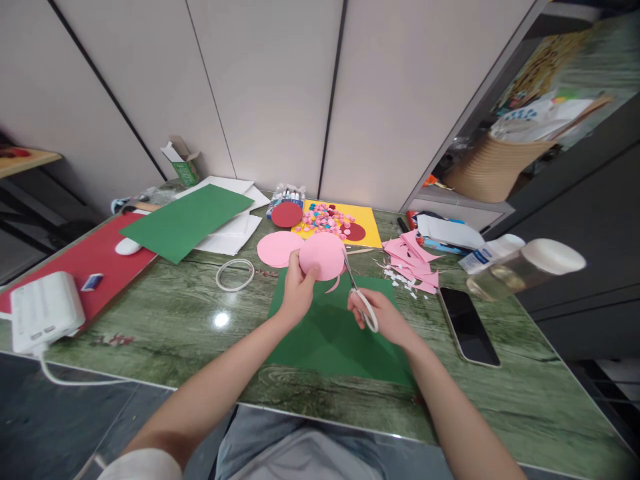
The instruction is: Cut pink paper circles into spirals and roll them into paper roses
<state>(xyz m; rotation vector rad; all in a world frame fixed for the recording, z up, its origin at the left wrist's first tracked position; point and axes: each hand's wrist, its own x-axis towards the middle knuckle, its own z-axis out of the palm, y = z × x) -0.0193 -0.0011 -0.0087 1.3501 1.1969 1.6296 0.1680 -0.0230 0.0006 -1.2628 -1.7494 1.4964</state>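
Note:
My left hand (299, 288) pinches the lower left edge of a pink paper circle (324, 253), held above the table. In my right hand (377, 313) is a pair of scissors (367, 308) with white handles, its blades at the circle's right edge. A thin curled pink strip (334, 285) hangs below that edge. Beneath both hands lies a green paper sheet (335, 340). Another pink circle (276, 249) rests on the table just left of the held one, partly covered by it.
Pink scraps (410, 260) and white bits lie right, near a phone (469, 327) and a clear cup (525, 267). Behind, a yellow sheet (369, 223) bears small pink and blue pieces. Left are a tape ring (235, 275), green paper (187, 220), red paper (113, 260) and a power bank (47, 310).

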